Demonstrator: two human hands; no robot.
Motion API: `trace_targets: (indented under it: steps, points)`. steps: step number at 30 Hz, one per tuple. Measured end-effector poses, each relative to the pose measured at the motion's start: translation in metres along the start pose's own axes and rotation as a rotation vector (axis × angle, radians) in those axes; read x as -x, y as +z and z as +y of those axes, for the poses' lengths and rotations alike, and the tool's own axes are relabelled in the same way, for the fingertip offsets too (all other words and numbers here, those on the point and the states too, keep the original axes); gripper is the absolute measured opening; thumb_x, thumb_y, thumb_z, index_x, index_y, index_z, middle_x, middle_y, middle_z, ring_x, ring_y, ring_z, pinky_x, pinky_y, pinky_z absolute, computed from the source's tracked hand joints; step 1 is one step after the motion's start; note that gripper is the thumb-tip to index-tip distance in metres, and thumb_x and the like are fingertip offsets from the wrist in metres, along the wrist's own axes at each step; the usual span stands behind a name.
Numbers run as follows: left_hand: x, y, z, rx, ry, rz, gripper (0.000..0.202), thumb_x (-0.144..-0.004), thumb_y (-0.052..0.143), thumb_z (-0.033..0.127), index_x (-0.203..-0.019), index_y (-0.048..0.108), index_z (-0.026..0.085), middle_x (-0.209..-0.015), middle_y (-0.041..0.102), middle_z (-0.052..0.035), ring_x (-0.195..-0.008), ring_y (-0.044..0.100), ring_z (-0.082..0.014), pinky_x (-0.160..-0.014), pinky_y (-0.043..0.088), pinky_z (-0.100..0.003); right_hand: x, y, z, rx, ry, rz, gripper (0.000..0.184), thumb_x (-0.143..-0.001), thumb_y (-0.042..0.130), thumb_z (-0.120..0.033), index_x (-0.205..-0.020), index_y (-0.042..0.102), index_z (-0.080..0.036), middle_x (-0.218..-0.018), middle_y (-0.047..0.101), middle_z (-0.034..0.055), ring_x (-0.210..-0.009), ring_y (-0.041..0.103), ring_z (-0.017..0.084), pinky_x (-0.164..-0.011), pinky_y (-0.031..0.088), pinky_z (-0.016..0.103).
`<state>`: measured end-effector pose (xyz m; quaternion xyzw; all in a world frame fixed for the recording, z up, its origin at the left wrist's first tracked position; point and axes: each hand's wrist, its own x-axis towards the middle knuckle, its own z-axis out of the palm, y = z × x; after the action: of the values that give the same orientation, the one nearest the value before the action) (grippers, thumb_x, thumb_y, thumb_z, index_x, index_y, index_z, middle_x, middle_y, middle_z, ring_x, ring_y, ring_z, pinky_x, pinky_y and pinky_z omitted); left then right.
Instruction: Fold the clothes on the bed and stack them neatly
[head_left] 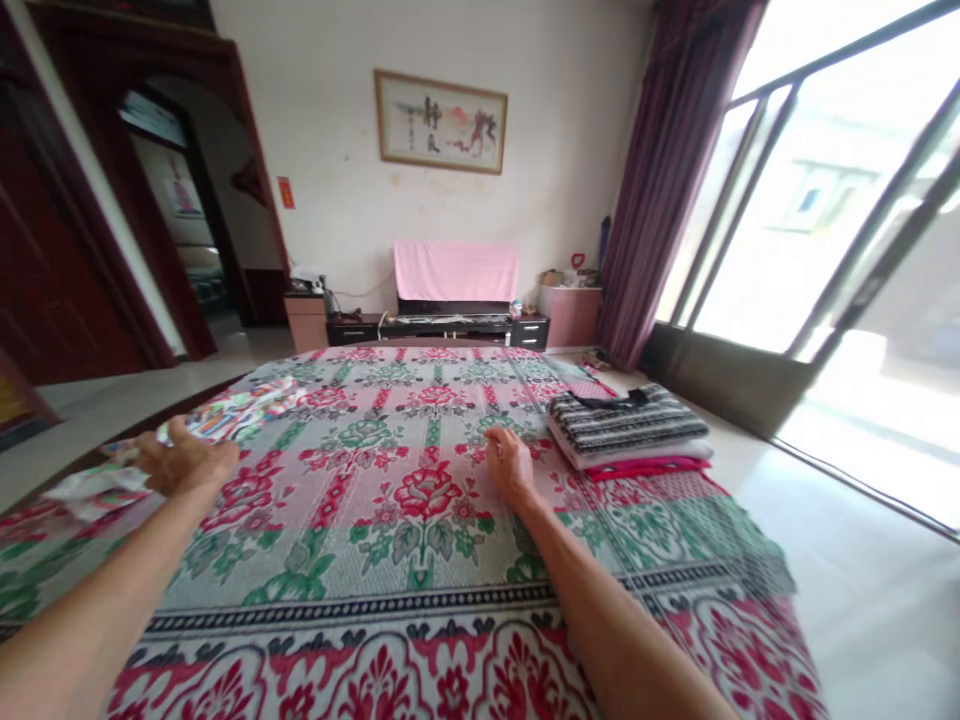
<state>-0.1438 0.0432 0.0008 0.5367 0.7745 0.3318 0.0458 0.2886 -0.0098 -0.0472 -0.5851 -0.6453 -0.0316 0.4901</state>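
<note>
My left hand (180,460) is over a crumpled multicoloured patterned cloth (259,405) at the left side of the bed-like surface. Its fingers are spread and bent down onto the cloth, and a pale bunched part (101,490) lies just left of them. My right hand (511,462) hovers low over or rests on the flowered blanket (427,490), its fingers curled together with nothing seen in them. To the right of that hand sits a stack of folded clothes, with a black-and-white striped knit garment (630,420) on top and a bright pink piece (645,467) underneath.
Beyond the blanket's far edge stands a low black cabinet (450,328) with a pink cloth (456,270) draped over something on it. A purple curtain (652,180) and large glass doors (847,220) are on the right. Pale floor (885,600) shows beside the blanket.
</note>
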Motion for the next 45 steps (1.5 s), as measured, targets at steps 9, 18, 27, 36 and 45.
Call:
trace_targets:
  steps: [9,18,27,36,45]
  points:
    - [0.092,0.117,0.161,0.380,0.148,-0.364,0.048,-0.075,0.058,0.029,-0.123,0.054,0.020,-0.122,0.061,-0.0105,-0.116,0.055,-0.0252,-0.087,0.046,-0.030,-0.054,-0.099,-0.006,0.119,0.116,0.720,0.037,-0.081,0.037,-0.017,-0.115,0.053,-0.017,-0.117,0.054,0.0143,-0.117,0.047,0.027,-0.098,0.036,0.047]
    - [0.191,0.156,0.280,0.908,0.102,-0.958,0.056,-0.080,0.060,0.033,-0.132,0.047,0.017,-0.137,0.049,-0.0158,-0.121,0.051,-0.0230,-0.081,0.048,-0.027,-0.031,-0.141,0.094,0.030,0.938,0.862,0.043,-0.082,0.048,-0.040,-0.115,0.047,-0.013,-0.115,0.051,0.0216,-0.121,0.038,0.039,-0.098,0.031,0.054]
    - [0.235,0.193,0.339,1.074,0.062,-1.122,0.059,-0.073,0.064,0.053,-0.125,0.052,0.027,-0.127,0.058,-0.0106,-0.108,0.059,-0.0235,-0.072,0.051,-0.029,-0.029,-0.131,0.125,-0.065,0.919,0.659,0.061,-0.078,0.051,-0.055,-0.121,0.043,-0.012,-0.118,0.046,0.0246,-0.120,0.042,0.035,-0.099,0.032,0.052]
    - [0.268,0.204,0.364,1.074,0.083,-0.897,0.063,-0.060,0.060,0.009,-0.122,0.054,0.020,-0.097,0.068,-0.0059,-0.060,0.057,-0.0115,-0.044,0.041,-0.018,-0.026,-0.128,0.128,-0.147,0.984,0.794,0.059,-0.057,0.066,-0.035,-0.111,0.051,-0.016,-0.111,0.056,0.0133,-0.108,0.053,0.028,-0.091,0.045,0.036]
    - [0.204,0.172,0.318,1.148,0.122,-0.654,0.056,-0.053,0.053,0.009,-0.108,0.059,0.018,-0.081,0.067,-0.0012,-0.055,0.054,-0.0107,-0.045,0.041,-0.019,-0.051,-0.073,0.078,-0.736,0.607,0.652,0.027,-0.056,0.059,-0.026,-0.081,0.056,-0.017,-0.075,0.064,0.0007,-0.072,0.057,0.016,-0.065,0.047,0.027]
